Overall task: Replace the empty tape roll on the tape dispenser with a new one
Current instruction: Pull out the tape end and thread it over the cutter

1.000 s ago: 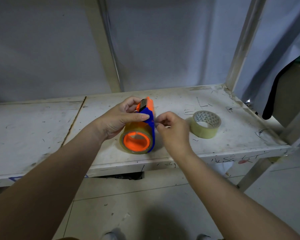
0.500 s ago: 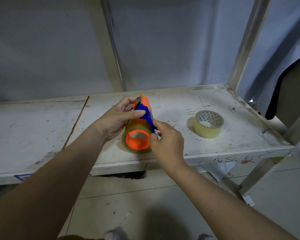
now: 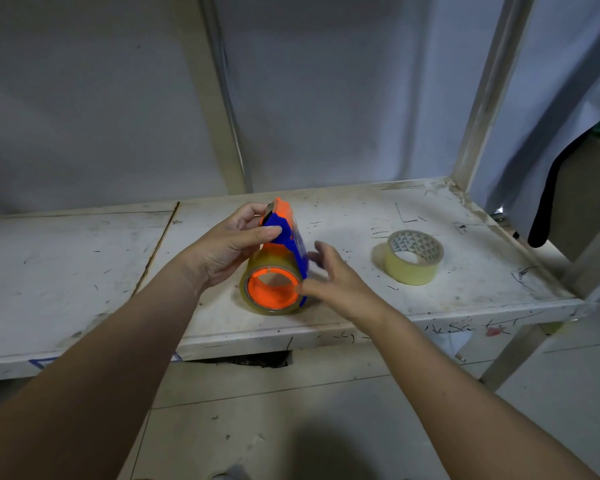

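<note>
An orange and blue tape dispenser (image 3: 284,233) stands on the white shelf (image 3: 84,271), with a roll of clear tape (image 3: 257,268) around its orange hub. My left hand (image 3: 229,247) grips the dispenser's upper part, thumb across the blue side. My right hand (image 3: 333,275) is at the dispenser's right side with fingers spread and blurred; its thumb touches the roll's lower right edge. A second, yellowish tape roll (image 3: 413,258) lies flat on the shelf to the right, apart from both hands.
Metal shelf uprights (image 3: 489,84) rise at the back right and back middle, with a grey sheet behind them. A seam (image 3: 156,247) divides the shelf boards left of the dispenser. The shelf's front edge (image 3: 326,337) lies just below my hands; tiled floor is underneath.
My right hand has let go of its pinch at the dispenser's side and opened, fingers spread. The left hand keeps its grip; the dispenser has tilted slightly.
</note>
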### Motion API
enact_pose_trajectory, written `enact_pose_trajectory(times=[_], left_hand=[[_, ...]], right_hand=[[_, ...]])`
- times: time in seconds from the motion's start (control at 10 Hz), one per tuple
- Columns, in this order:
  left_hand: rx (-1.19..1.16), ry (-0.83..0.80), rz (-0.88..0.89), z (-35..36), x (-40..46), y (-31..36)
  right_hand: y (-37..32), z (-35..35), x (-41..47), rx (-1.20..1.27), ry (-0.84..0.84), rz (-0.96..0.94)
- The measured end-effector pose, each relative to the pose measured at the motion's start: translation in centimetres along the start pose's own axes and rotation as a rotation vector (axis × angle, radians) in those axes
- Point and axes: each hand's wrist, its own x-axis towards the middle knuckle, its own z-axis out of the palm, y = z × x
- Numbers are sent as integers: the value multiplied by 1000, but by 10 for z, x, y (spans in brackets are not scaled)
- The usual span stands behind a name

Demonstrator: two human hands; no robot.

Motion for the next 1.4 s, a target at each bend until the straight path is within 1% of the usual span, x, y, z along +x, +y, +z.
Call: enact_pose_trajectory(times=[0.1, 0.2, 0.3, 0.4, 0.5, 0.6, 0.7, 0.8, 0.9, 1.1, 1.2, 1.3, 1.4], left_hand=[[-40, 15, 19, -1, 0, 1], [-12, 69, -30, -1, -3, 3], [117, 225, -111, 6, -7, 4], [199, 480, -154, 14, -14, -13], [126, 561, -219, 24, -21, -36], [81, 617, -230, 30, -23, -48], [73, 673, -219, 33, -21, -48], [94, 706, -219, 36, -19, -50], [139, 729, -206, 36, -15, -55], [331, 762, -156, 42, -14, -57], [396, 776, -131, 46, -15, -57], [422, 765, -127, 48, -17, -58], [436, 760, -101, 48, -18, -60]], right_hand=[[9, -3, 6, 27, -50, -79], [13, -6, 12, 75, 19, -121], [14, -8, 16, 92, 135, -104], [17, -7, 22, 134, 237, -28], [21, -4, 29, 197, 287, 101], [20, -4, 31, 258, 237, 177], [20, -2, 35, 198, 205, 175], [21, 3, 39, -249, 293, 52], [22, 6, 38, -518, 352, -1], [25, 9, 39, -548, 346, -17], [23, 9, 36, -540, 309, -9], [22, 9, 35, -519, 288, 19], [18, 7, 36, -464, 312, 36]])
